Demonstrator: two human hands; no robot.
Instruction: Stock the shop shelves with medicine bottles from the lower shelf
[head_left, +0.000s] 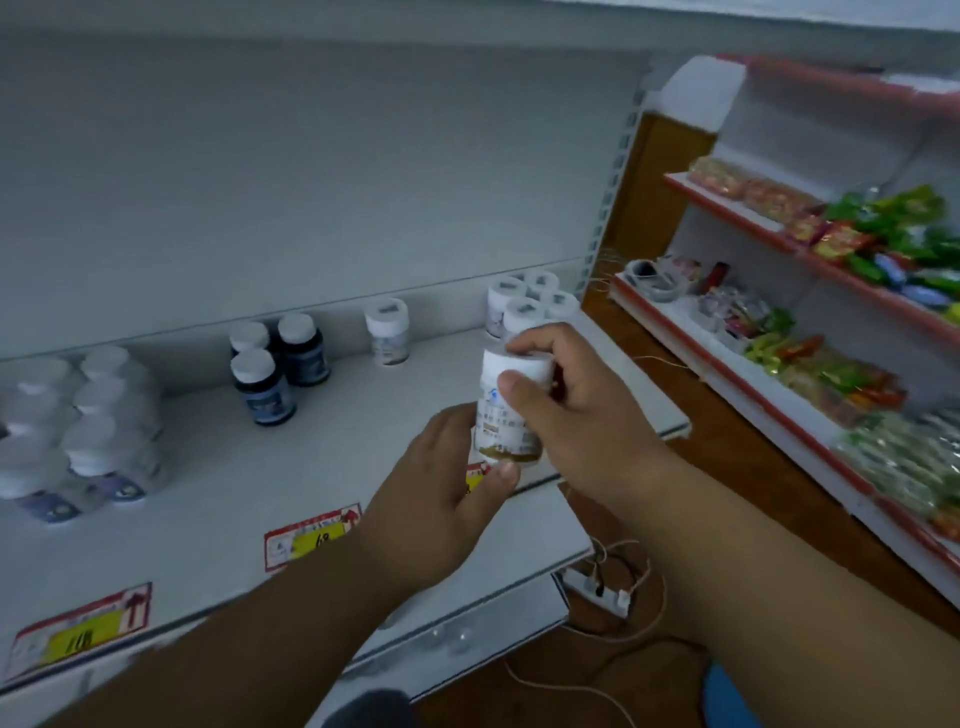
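A white-capped medicine bottle (511, 410) is being held above the shelf (291, 467) front edge, clamped by right hand (566, 410) fingers at the cap and left hand (447, 493) fingers below. The cluster of white bottles (530, 306) at twelve o'clock is likely being risked: toppling if nudged during placement.

One white-capped medicine bottle (506, 410) is held between two hands, left hand (441, 499) and right hand (576, 410). On the grey shelf (234, 467): three dark bottles (275, 364); one lone white bottle (387, 332); four white bottles (530, 301) clustered at the right end. Blurred pale bottles (78, 431) at the left: count unclear. Two full price tags (83, 629) show.
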